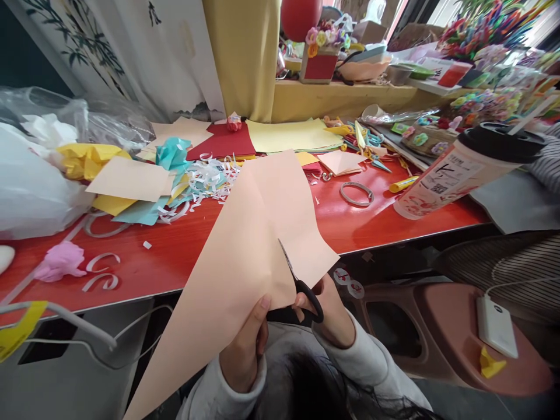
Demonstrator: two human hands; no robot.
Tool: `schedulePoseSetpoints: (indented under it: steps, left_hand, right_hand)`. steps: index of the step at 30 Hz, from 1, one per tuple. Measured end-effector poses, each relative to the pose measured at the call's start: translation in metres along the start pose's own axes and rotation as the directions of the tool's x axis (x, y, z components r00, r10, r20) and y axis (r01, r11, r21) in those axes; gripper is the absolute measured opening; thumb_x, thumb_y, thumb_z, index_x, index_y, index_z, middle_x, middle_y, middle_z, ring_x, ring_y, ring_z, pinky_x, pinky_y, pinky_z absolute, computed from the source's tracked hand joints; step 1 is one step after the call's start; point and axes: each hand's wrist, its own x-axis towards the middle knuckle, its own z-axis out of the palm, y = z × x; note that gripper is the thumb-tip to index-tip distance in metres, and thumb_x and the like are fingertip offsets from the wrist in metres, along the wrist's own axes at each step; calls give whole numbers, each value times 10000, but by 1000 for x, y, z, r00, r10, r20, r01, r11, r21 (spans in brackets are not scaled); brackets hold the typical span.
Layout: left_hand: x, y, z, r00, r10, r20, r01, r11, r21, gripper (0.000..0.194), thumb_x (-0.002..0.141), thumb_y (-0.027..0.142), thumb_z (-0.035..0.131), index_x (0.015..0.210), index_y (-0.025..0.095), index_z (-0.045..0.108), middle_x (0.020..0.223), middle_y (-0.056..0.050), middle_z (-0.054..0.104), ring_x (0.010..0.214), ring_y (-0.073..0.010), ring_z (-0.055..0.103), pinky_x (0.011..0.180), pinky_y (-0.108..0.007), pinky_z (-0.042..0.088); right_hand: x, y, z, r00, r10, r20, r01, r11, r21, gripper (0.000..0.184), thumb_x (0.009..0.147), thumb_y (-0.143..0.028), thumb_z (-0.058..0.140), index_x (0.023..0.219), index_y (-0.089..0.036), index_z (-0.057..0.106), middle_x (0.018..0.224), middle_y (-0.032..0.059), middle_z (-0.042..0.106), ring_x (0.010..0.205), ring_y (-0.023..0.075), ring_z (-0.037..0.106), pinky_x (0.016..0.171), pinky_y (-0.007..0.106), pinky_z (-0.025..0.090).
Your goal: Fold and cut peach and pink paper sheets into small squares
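My left hand (245, 344) pinches the near edge of the paper (236, 251), thumb on top. My right hand (335, 318), immediately right of that pinch, grips the scissors (300, 284) by the black handle. One blade shows on the upper face; the other is hidden, so I cannot tell how far they are parted. The sheet extends ahead of both hands over the table (175, 262), a long point trailing down left of my left wrist.

For a clean line, I judge it best to hold the sheet taut, keep the left thumb clear of the blades, turn the paper rather than the wrist, and stop each stroke short of the tips.

Paper: matte, peach, pliable, softly ridged mid-sheet, right edge curving inward. Visible blade: slim, tapered. Table: red, glossy. Beyond the paper, left: curly shreds (214, 175). Right: a smooth grey ring (370, 197).
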Motion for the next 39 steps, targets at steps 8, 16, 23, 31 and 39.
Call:
schedulePoseSetpoints:
  steps: [8, 16, 23, 31, 39]
  left_hand:
    - [0, -4, -3, 1000, 12, 4, -12, 1000, -6, 267, 738, 263, 648, 543, 198, 476, 293, 104, 307, 235, -41, 222, 278, -245, 99]
    - [2, -5, -5, 998, -39, 41, 40, 998, -39, 238, 726, 270, 659, 569, 209, 492, 315, 105, 331, 229, -45, 215, 272, -263, 82]
    - [1, -9, -5, 997, -66, 40, 67, 997, -31, 462, 723, 292, 659, 406, 198, 337, 290, 87, 301, 251, -35, 210, 282, -249, 97]
    - [0, -9, -5, 994, -91, 58, 92, 996, -8, 508, 721, 309, 651, 373, 199, 297, 278, 77, 285, 259, -34, 207, 286, -250, 92]
    - [0, -6, -2, 987, -140, 79, 142, 990, -13, 495, 709, 318, 650, 378, 192, 305, 287, 72, 268, 266, -33, 195, 303, -251, 70]
  right_hand:
    - [4, -3, 0, 995, -12, 102, 11, 1000, 8, 286, 553, -263, 804, 644, -137, 564, 444, -49, 494, 340, 56, 400, 340, 183, 312]
    - [4, -2, -2, 992, -58, 110, 59, 998, -7, 288, 591, -303, 782, 724, -145, 581, 498, -33, 524, 360, 65, 407, 322, 188, 309]
    - [4, -3, -5, 988, -86, 128, 101, 988, -117, 287, 655, -389, 733, 654, -158, 562, 490, -24, 517, 376, 87, 434, 351, 219, 321]
    - [6, -5, -6, 987, -88, 137, 110, 981, -160, 267, 680, -385, 712, 659, -159, 571, 493, -12, 542, 378, 102, 460, 348, 226, 303]
    - [6, -3, -8, 994, -53, 100, 70, 984, -167, 265, 685, -400, 703, 650, -177, 564, 517, -7, 521, 402, 115, 463, 362, 245, 325]
